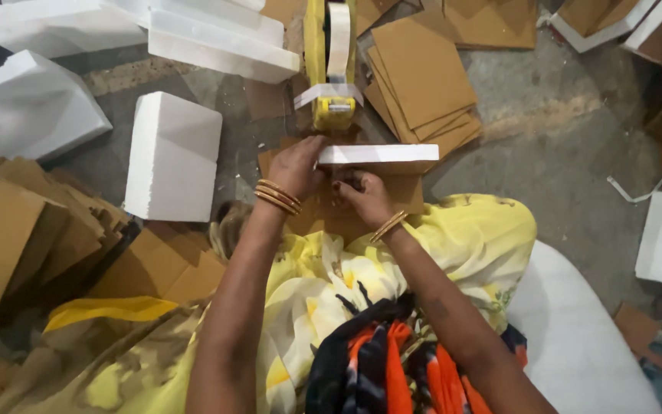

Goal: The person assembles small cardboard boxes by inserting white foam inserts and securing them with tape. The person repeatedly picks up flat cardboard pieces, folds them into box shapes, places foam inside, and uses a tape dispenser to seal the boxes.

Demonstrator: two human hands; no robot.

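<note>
You're over a grey concrete floor, rough and stained w/ a pale streak. White foam blocks lie at left & top, brown cardboard sheets are stacked ahead, more cardboard is heaped at left. Light's dim and even.

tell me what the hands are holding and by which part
The left hand grips the white foam strip at its left end, fingers over its top edge. The right hand rests on the cardboard piece beneath; its grip cannot be told.

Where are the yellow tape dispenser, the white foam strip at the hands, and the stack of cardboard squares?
Yellow tape dispenser (333, 113), head view, on its lower body.
White foam strip (381, 154), head view, mid top face.
Stack of cardboard squares (421, 73), head view, top sheet.
</note>
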